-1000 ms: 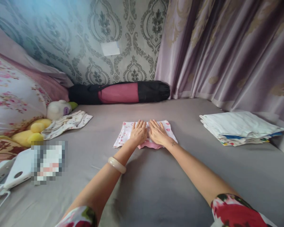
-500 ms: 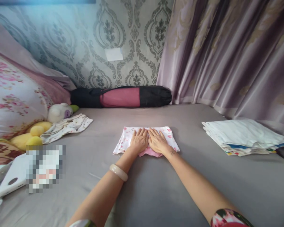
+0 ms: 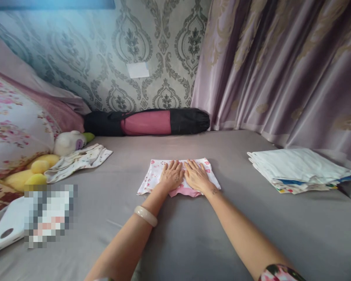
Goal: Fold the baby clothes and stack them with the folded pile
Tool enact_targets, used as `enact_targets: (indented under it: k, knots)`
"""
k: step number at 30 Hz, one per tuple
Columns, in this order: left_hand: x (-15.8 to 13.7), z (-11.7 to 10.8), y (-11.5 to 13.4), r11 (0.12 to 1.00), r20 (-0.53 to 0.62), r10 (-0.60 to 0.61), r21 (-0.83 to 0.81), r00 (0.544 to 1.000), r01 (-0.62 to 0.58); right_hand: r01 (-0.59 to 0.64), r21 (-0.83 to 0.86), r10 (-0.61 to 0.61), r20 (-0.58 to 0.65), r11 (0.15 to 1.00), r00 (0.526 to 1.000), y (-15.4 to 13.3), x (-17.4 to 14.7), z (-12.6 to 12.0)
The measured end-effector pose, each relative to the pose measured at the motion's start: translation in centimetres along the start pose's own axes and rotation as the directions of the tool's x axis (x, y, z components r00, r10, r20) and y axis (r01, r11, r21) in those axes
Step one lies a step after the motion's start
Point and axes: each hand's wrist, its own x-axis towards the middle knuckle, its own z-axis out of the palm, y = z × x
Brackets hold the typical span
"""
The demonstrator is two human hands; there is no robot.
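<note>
**Flat and even: pressing the folded cloth smooth**

Broadly, I work on the grey bed sheet [image 3: 193, 234], which gives a wide, soft surface, so I press straight down rather than shove, or the sheet bunches under me. Purple curtains [image 3: 280, 70] hang along my right and patterned wallpaper [image 3: 119, 47] backs the far edge, where a black and pink roll bag [image 3: 148, 121] lies against the wall. Well to my right sits a stack of folded linens [image 3: 298, 168]; on my left, a floral pillow [image 3: 14, 125], a yellow plush toy [image 3: 32, 171] and a loose printed garment [image 3: 78, 159] lie together.

Closer in, the small folded cloth [image 3: 155, 173], white with a pink print, lies mid-bed directly ahead of me, a pink layer peeking from its near edge. I cannot tell whether that pink is a second piece or the same one folded under.

Both palms rest on it side by side, thumbs nearly touching. My left hand [image 3: 171, 177] lies flat with fingers spread, gripping nothing; my right hand [image 3: 196, 177] lies flat likewise, fingers slack and splayed. To do this well, I judge I should keep the weight even across both palms, smooth from the middle outward toward the corners, and hold the edges square so the layers stay aligned. A pale bangle [image 3: 145, 216] circles my left wrist, clear of the fabric.
</note>
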Motion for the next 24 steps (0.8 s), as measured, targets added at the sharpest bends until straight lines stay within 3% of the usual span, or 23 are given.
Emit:
enact_targets:
  k: [7,12,24]
  knots:
    - [-0.1,0.0,0.0,1.000,-0.057,-0.022,0.003,0.998,0.023,-0.015,0.020,0.015,-0.017,1.000,1.000,0.0,0.0,-0.1]
    - [-0.6,-0.6,-0.7,0.990,-0.120,-0.137,0.008,0.983,0.139,-0.087,0.029,0.088,-0.038,0.996,0.995,0.8,-0.2,-0.4]
    - [-1.1,0.2,-1.8,0.978,-0.074,-0.208,-0.026,0.975,0.206,-0.113,0.029,0.113,-0.029,0.993,0.993,1.2,-0.3,0.0]
